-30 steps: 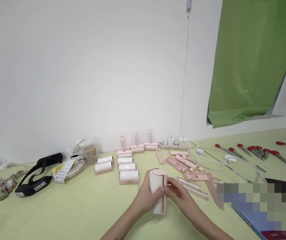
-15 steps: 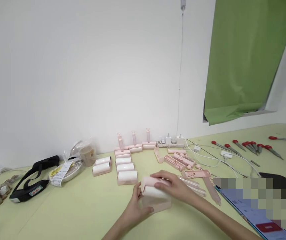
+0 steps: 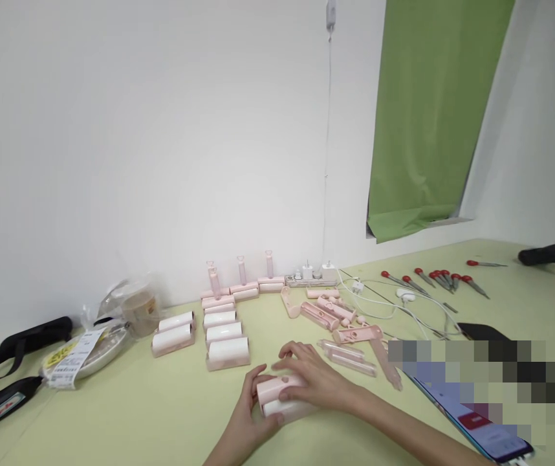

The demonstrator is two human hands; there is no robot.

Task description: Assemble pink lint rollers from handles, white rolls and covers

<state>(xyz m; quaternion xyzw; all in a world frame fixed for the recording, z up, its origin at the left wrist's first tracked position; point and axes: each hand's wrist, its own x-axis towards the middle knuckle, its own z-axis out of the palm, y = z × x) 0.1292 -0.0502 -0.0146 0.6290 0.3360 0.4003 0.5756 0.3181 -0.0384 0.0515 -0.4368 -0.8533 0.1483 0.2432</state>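
Observation:
Both hands are on a lint roller head (image 3: 273, 388) low in the middle of the view. It has a pink top cover with a round hole, and white sticky roll shows below the cover. My left hand (image 3: 253, 417) grips its left end, thumb in front and fingers behind. My right hand (image 3: 314, 382) holds the right end from above, thumb on the front of the cover and fingers over the back. Much of the lower part is hidden by the hands. Behind them stand white rolls (image 3: 229, 350) in pale clear-pink bases, in two columns.
Pink roller covers (image 3: 319, 316) and clear handles (image 3: 350, 359) lie to the right, near white cables and a power strip (image 3: 310, 282). Assembled rollers (image 3: 272, 283) stand by the wall. Red-tipped tools (image 3: 440, 278), a phone (image 3: 481, 421), a wrapped plate (image 3: 97, 353) and black straps (image 3: 15, 362) surround these.
The pink cover, tilted above the white roll before, now sits lower over it. My right hand has shifted so its thumb rests on the cover's front. The view has turned right.

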